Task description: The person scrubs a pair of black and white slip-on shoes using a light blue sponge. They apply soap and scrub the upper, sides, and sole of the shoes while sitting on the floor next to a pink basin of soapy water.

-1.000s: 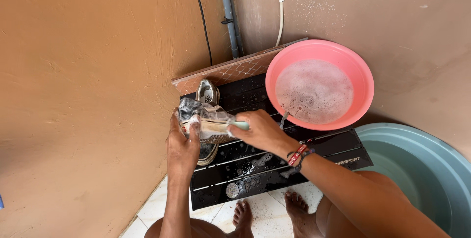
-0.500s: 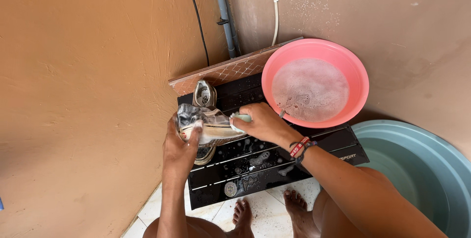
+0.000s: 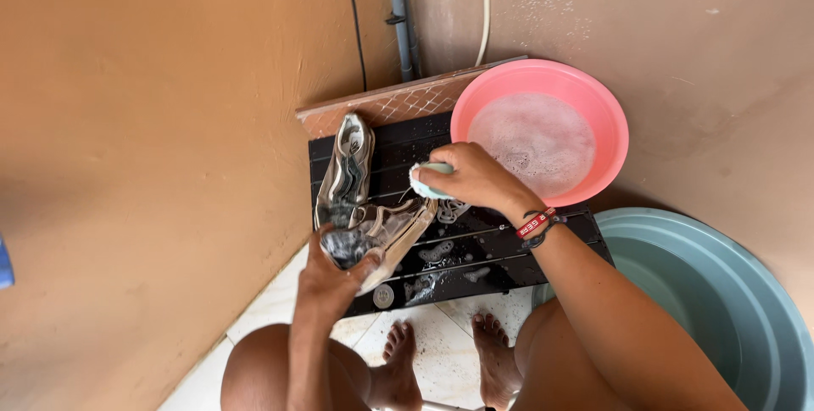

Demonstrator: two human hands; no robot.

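My left hand (image 3: 332, 277) grips a wet, pale sneaker (image 3: 388, 236) by its heel end, holding it over a black slatted platform (image 3: 500, 246). My right hand (image 3: 469, 179) is closed around a light green scrub brush (image 3: 421, 180), lifted just past the shoe's toe, close to the rim of a pink basin (image 3: 610, 114) of soapy water. A second sneaker (image 3: 348, 167) lies on the platform beside the wall, toe pointing away from me. Soap suds spot the black slats.
A large teal tub (image 3: 721, 292) stands at the right, beside my knee. Pipes and a cable (image 3: 398, 13) run up the corner of the walls. A brown tiled ledge (image 3: 381, 106) sits behind the platform. My bare feet (image 3: 449, 352) rest on white floor tiles.
My right hand has lifted the brush off the shoe and moved it right, toward the pink basin. The left hand has lowered the sneaker and turned it toe-outward.
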